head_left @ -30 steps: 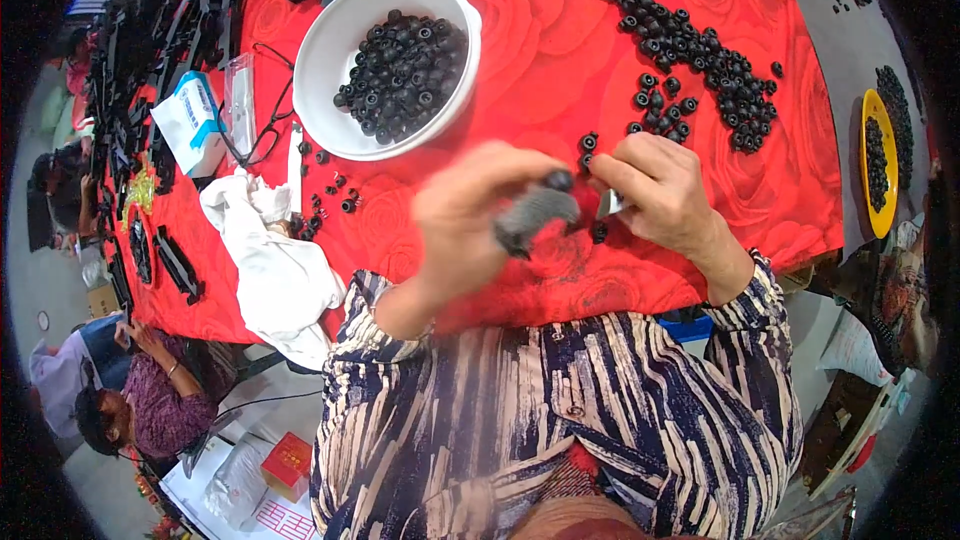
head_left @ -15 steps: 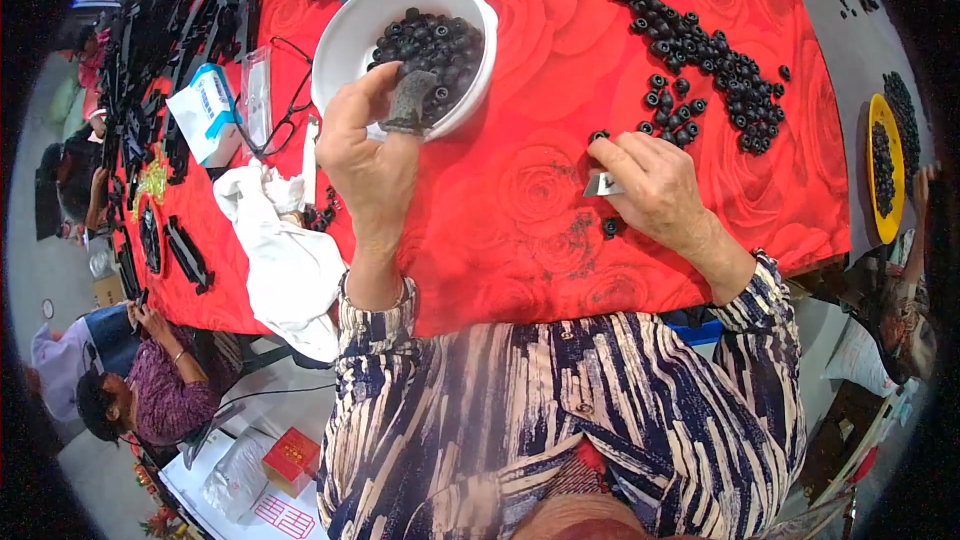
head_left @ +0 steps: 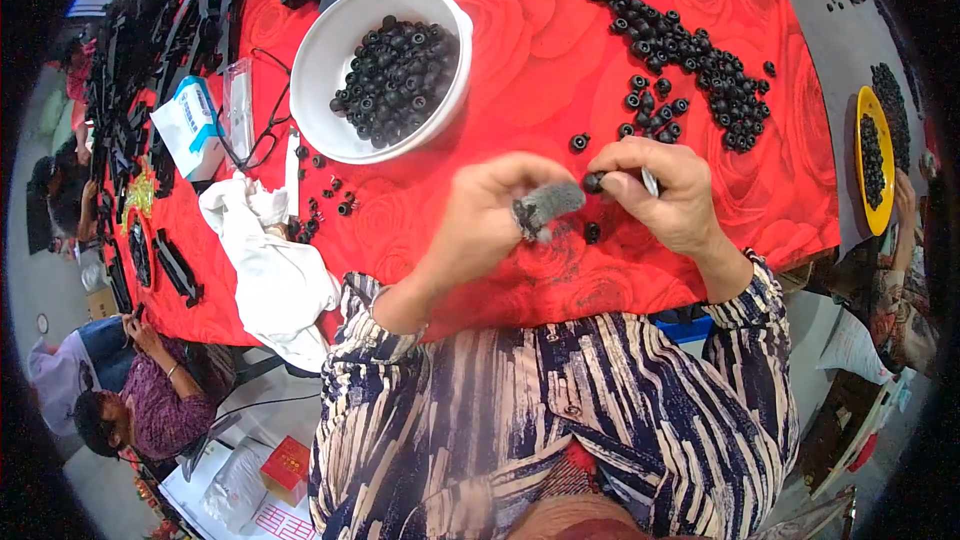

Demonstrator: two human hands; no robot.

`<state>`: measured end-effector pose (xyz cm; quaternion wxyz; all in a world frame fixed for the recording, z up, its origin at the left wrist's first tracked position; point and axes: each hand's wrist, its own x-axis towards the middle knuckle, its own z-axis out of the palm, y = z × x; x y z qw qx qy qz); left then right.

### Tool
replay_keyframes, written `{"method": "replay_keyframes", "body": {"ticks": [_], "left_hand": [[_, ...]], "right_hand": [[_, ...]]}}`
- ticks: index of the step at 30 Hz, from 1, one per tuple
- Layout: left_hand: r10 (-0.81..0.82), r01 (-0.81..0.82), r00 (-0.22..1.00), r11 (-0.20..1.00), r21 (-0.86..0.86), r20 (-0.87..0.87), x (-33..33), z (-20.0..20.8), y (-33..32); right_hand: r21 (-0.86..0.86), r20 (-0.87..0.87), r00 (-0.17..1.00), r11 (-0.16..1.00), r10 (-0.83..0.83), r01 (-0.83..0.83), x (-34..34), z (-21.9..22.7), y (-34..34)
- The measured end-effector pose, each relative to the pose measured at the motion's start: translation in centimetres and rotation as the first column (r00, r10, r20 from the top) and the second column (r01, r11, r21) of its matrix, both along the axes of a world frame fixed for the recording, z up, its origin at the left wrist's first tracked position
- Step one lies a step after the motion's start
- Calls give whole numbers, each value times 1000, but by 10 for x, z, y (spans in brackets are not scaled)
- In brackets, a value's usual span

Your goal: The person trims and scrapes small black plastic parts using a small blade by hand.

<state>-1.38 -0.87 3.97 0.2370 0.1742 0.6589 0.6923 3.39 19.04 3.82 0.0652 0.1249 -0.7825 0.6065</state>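
My right hand [head_left: 660,190] pinches a small black ring-shaped part [head_left: 594,182] between thumb and forefinger. A thin metal blade [head_left: 650,181] shows within the same hand. Across from it, my left hand [head_left: 490,215] hovers over the red cloth, fingers apart and slightly blurred, with nothing visible in them. One of its digits wears a grey finger sleeve [head_left: 548,208], close to the pinched part. Two single black parts lie near my right hand, one beyond it [head_left: 579,143] and one below it [head_left: 592,232]. Dark crumbs are scattered on the cloth between my hands.
A white bowl [head_left: 310,130] of black parts stands ahead left; a loose pile [head_left: 690,60] lies ahead right. At left are a white cloth [head_left: 270,270], glasses [head_left: 265,145], a blue-white packet [head_left: 190,130] and long black pieces. A yellow tray [head_left: 862,100] sits far right. Other people work nearby.
My left hand has moved from over the white bowl, right and nearer, to beside my right hand. The right hand has turned, bringing the pinched black part into view.
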Motion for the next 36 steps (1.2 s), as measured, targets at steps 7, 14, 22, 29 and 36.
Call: {"method": "replay_keyframes", "body": {"ticks": [7,14,22,29,36], "left_hand": [[-308,-10,693,900,435,652,12,-26,8],[-260,-122,655,890,439,709,12,-22,9],[-459,28,608,827,561,648,8,-34,3],[-418,-6,595,852,523,687,17,-40,3],[-370,25,655,882,470,659,12,-24,5]], "right_hand": [[362,-577,813,917,80,166,2,3,-7],[224,-499,863,974,84,34,-1,-5,-7],[86,-87,989,990,124,-116,0,0,-6],[91,-104,984,987,144,-135,3,2,-6],[302,-328,938,953,111,-7,3,-2,-8]]}}
